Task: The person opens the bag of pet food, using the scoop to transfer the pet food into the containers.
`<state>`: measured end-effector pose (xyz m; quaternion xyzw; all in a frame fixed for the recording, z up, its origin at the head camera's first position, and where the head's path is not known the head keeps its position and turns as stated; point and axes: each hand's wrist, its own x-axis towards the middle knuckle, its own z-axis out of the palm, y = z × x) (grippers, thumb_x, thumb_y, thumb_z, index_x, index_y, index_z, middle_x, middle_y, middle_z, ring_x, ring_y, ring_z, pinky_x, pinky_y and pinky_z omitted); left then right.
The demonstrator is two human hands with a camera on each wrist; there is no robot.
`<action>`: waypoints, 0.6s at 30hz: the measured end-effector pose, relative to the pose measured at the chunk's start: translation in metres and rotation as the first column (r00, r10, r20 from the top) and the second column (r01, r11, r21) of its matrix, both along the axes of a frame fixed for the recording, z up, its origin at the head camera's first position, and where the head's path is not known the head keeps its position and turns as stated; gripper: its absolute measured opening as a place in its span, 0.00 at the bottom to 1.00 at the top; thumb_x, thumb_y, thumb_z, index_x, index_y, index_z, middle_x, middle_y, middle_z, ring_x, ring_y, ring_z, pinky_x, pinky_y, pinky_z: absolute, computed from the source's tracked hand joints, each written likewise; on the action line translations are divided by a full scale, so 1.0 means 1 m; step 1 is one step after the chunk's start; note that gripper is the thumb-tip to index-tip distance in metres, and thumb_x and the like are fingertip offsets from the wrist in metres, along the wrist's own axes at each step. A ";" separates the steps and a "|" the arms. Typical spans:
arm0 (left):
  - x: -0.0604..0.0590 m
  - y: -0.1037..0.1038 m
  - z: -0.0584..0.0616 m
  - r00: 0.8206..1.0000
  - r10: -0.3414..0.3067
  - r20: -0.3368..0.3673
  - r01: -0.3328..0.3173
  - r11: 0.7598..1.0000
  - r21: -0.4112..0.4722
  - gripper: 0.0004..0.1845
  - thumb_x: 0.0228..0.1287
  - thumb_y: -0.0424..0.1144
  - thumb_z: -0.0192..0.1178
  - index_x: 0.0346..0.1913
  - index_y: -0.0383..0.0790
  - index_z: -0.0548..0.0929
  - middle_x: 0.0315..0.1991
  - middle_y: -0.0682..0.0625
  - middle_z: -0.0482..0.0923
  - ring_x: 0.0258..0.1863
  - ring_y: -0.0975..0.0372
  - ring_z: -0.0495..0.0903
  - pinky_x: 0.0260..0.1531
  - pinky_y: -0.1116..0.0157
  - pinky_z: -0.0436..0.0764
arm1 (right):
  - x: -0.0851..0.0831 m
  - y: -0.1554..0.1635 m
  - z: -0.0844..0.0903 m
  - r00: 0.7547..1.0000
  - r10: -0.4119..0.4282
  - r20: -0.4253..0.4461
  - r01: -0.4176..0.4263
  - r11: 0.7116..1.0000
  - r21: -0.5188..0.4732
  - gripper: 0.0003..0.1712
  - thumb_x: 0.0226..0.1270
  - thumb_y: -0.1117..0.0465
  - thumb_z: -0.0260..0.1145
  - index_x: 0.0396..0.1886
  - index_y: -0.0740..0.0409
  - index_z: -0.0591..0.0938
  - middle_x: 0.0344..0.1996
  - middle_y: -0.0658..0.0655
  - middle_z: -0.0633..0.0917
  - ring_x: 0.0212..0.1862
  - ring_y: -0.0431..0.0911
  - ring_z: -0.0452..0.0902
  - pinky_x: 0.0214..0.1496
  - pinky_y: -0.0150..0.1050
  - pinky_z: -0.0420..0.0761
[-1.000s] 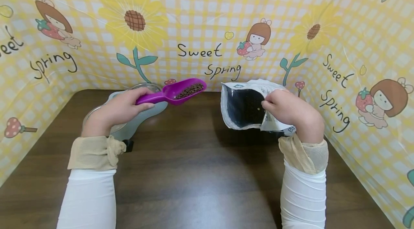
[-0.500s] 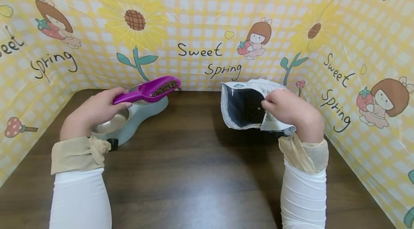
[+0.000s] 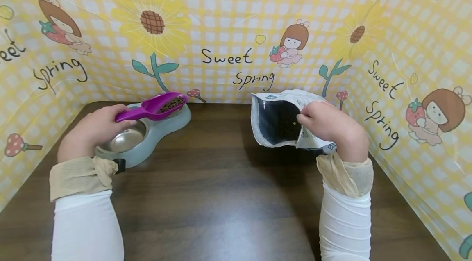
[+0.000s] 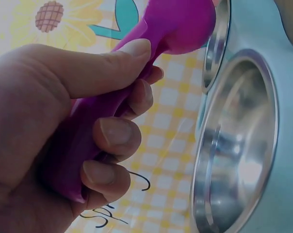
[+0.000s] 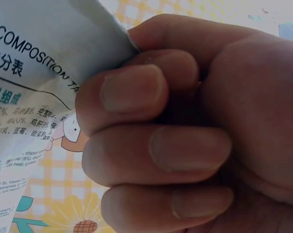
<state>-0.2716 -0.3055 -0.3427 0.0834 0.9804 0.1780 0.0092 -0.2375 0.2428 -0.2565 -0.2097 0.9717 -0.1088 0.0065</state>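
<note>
My left hand (image 3: 94, 130) grips the handle of a purple scoop (image 3: 141, 112); in the left wrist view its fingers curl round that handle. Brown kibble (image 3: 171, 105) lies in the scoop. Beneath it stands a pale blue double pet bowl (image 3: 149, 148) with two steel dishes. The scoop hangs over the far dish and hides most of it; the near steel dish (image 3: 127, 140) looks bare inside. On the right, my right hand (image 3: 333, 128) pinches the edge of an open foil food bag (image 3: 274, 119), tilted so its dark mouth faces me. Some kibble shows dimly inside.
Everything stands on a dark wooden table (image 3: 214, 195). A yellow checked cloth (image 3: 228, 19) with printed flowers and figures rises behind and along both sides. The bag is well apart from the bowl, to its right.
My left hand has carried the loaded scoop leftward, from the middle of the table to above the far dish. My right hand and the bag have stayed in place.
</note>
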 end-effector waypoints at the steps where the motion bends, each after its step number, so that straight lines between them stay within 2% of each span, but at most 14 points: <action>1: 0.000 -0.002 0.000 1.000 0.003 0.003 -0.003 1.000 -0.005 0.21 0.83 0.53 0.59 0.59 0.37 0.79 0.34 0.44 0.81 0.33 0.52 0.77 0.32 0.59 0.70 | 0.000 0.000 0.000 1.000 0.000 0.000 0.000 1.000 0.001 0.30 0.82 0.61 0.54 0.12 0.48 0.66 0.13 0.45 0.62 0.20 0.42 0.60 0.33 0.39 0.67; 7: 0.001 -0.007 0.000 1.000 0.015 0.016 -0.014 1.000 -0.016 0.25 0.83 0.53 0.59 0.63 0.34 0.80 0.39 0.39 0.85 0.36 0.48 0.80 0.32 0.59 0.70 | -0.001 -0.001 0.000 1.000 0.000 0.001 0.000 1.000 0.006 0.30 0.83 0.61 0.55 0.12 0.49 0.67 0.13 0.45 0.62 0.20 0.42 0.61 0.34 0.39 0.68; 12: 0.001 -0.008 0.001 1.000 0.030 0.002 -0.030 0.999 -0.025 0.26 0.81 0.54 0.60 0.64 0.34 0.81 0.42 0.38 0.87 0.37 0.47 0.81 0.33 0.59 0.72 | -0.001 0.000 0.000 1.000 -0.008 0.002 0.008 1.000 0.007 0.30 0.83 0.61 0.55 0.12 0.49 0.68 0.13 0.45 0.63 0.21 0.43 0.62 0.35 0.40 0.68; 18: 0.002 -0.008 0.004 0.999 0.046 -0.016 -0.046 0.998 -0.033 0.29 0.80 0.56 0.60 0.65 0.33 0.82 0.49 0.30 0.88 0.42 0.42 0.86 0.34 0.55 0.75 | -0.001 0.000 0.001 1.000 -0.010 0.000 0.010 1.000 0.008 0.30 0.83 0.61 0.55 0.12 0.49 0.68 0.13 0.45 0.63 0.21 0.43 0.62 0.35 0.39 0.68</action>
